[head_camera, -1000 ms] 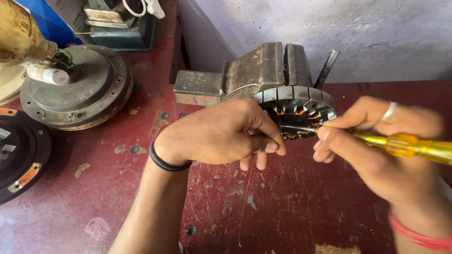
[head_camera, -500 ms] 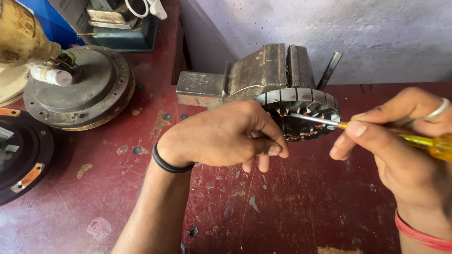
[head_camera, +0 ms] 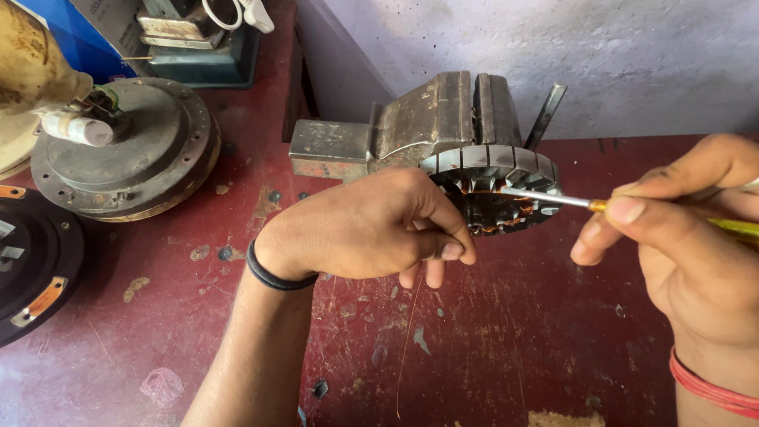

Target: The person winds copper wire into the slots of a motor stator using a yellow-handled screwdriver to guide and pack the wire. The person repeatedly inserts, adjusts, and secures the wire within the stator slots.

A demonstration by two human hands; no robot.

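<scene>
One screwdriver [head_camera: 553, 198] lying level, tip toward stator [head_camera: 494, 190]

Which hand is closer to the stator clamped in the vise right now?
Left. The left hand rests against the stator at its near-left edge. The right hand stays off to its right, reaching it only with the screwdriver tip.

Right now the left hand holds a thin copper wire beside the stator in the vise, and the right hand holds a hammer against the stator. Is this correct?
Not quite. The right hand holds a screwdriver, not a hammer; the head view shows its thin shaft reaching the stator in the vise. The left hand with the copper wire is correct.
</scene>
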